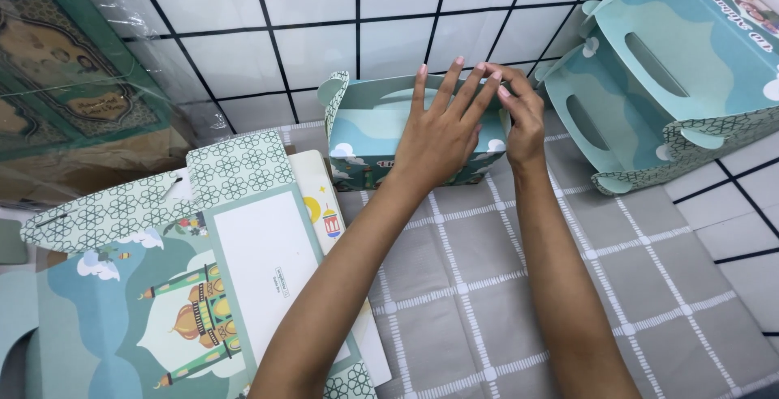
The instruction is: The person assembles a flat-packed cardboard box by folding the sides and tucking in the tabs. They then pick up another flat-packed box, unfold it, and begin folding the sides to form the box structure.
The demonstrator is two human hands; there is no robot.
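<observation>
Left hand (438,135): fingers spread flat, pressing the teal box's (365,135) near wall to steady it.
Right hand (523,119): beside it, fingertips pinching the box's right edge.
Flat box blanks (195,285): stacked near the left forearm.

Flat box sheets (203,285) lie left, a half-folded box (365,135) centre, finished boxes (673,66) right.

Matt printed cardboard box (381,135) at twelve o'clock; woven checked grey cloth (519,302) beneath; glossy white tiles (268,50) behind.

The left hand (442,135) hides the box's (365,135) front (its print mostly unseen).
</observation>
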